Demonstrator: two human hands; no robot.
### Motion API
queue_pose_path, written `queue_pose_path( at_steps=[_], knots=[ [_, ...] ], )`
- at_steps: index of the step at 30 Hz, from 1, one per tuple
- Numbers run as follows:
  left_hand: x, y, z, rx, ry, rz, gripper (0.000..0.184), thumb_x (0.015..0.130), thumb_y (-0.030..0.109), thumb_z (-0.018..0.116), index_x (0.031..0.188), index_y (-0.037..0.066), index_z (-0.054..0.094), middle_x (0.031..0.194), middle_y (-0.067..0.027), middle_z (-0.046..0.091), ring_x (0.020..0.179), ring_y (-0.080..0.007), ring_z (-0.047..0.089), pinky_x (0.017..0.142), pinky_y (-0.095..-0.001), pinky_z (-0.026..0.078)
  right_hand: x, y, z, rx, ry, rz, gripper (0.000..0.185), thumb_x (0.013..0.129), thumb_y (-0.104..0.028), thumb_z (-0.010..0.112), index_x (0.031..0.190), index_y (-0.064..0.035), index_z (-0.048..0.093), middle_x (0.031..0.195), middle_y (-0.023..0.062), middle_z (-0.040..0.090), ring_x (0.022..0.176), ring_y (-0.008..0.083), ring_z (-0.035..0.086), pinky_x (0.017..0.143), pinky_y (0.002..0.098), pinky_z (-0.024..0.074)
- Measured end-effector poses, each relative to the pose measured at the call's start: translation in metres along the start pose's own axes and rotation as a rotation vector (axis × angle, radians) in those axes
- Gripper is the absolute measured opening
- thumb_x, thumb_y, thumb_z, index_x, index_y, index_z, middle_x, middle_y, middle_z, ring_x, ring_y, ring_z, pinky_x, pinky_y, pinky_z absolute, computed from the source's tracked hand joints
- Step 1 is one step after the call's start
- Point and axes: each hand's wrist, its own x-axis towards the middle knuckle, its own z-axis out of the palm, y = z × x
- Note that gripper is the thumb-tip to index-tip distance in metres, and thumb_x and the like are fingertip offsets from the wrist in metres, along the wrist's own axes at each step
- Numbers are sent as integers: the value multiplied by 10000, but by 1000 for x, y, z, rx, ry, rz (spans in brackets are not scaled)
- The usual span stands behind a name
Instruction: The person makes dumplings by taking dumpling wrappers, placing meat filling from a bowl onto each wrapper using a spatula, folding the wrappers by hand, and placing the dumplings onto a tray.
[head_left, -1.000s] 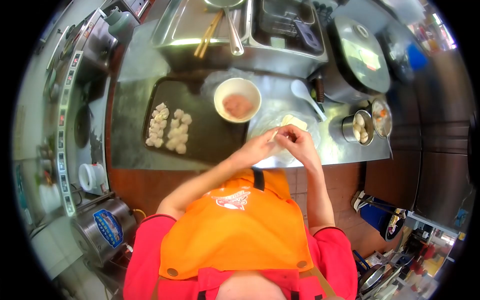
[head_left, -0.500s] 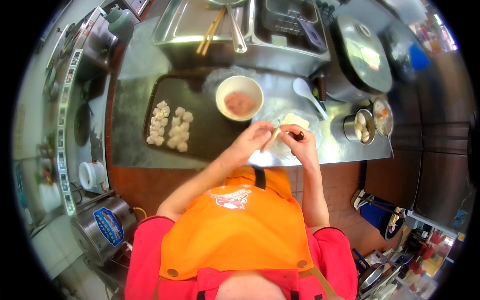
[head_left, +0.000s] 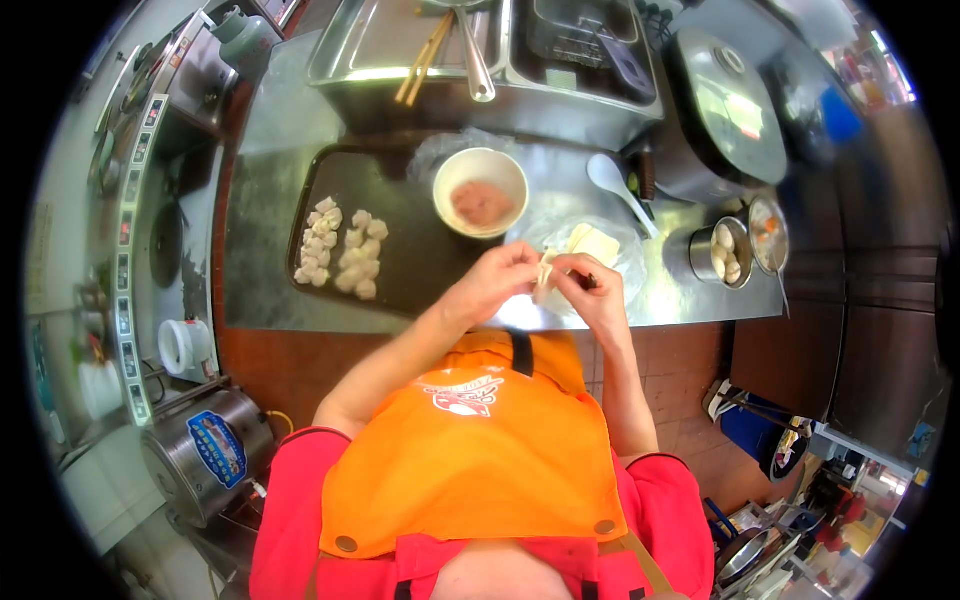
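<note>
My left hand [head_left: 500, 279] and my right hand [head_left: 597, 292] meet above the table's near edge. Their fingertips pinch a pale wonton wrapper [head_left: 545, 271] from both sides, and what is inside it is hidden. A short dark stick end [head_left: 589, 281] shows at my right hand's fingers. Just behind them, a stack of square wrappers [head_left: 594, 243] lies on clear plastic. The white bowl [head_left: 521, 178] of pink minced meat [head_left: 482, 203] stands beyond my left hand. On the dark tray [head_left: 420, 270] to the left, folded wontons sit in two rows [head_left: 318, 242] [head_left: 362, 255].
A white spoon [head_left: 620, 190] lies right of the bowl. Farther right are a steel pot [head_left: 705, 262] with whole pale eggs [head_left: 724, 252] and a bowl [head_left: 768, 233] with orange bits. A fryer [head_left: 590, 120], a ladle [head_left: 478, 75], chopsticks [head_left: 424, 65] and a lidded cooker [head_left: 725, 110] line the back.
My fingertips have drawn closer together around the wrapper, which looks more folded and upright. My right hand has shifted slightly left. The tray and bowl stay in place.
</note>
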Motion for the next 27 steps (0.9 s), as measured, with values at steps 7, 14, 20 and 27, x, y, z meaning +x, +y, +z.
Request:
queue_pose_path(
  at_steps=[7, 14, 20, 27],
  knots=[
    [-3, 1, 3, -433, 85, -30, 84, 913, 147, 554, 947, 73, 571, 1017, -84, 624, 996, -214, 599, 918, -394, 475, -9, 23, -14, 798, 15, 299, 81, 858, -34, 584, 930, -27, 621, 868, 39, 635, 528, 37, 379, 473, 183, 329],
    [2, -8, 1, -428, -78, -140, 231, 881, 124, 582, 1086, 24, 548, 1112, -99, 597, 1054, -222, 582, 932, -371, 460, 3, 31, -22, 880, -226, 206, 65, 843, -46, 597, 906, -36, 584, 969, 82, 641, 574, 48, 423, 481, 192, 342],
    [3, -1, -4, 86, -42, -128, 362, 883, 92, 568, 1205, -54, 490, 1119, -98, 583, 1007, -181, 595, 885, -318, 477, 9, 36, -22, 910, -229, 227, 49, 831, -50, 580, 875, -41, 561, 937, 125, 626, 674, 100, 535, 502, 193, 395],
    [-13, -4, -15, -206, -71, 27, 388, 926, 135, 531, 1268, -32, 459, 1220, -129, 543, 1132, -246, 533, 967, -391, 419, 7, 44, -60, 1500, 321, 231, 167, 830, -131, 569, 987, -74, 568, 885, 63, 608, 616, 128, 534, 364, 207, 359]
  ],
)
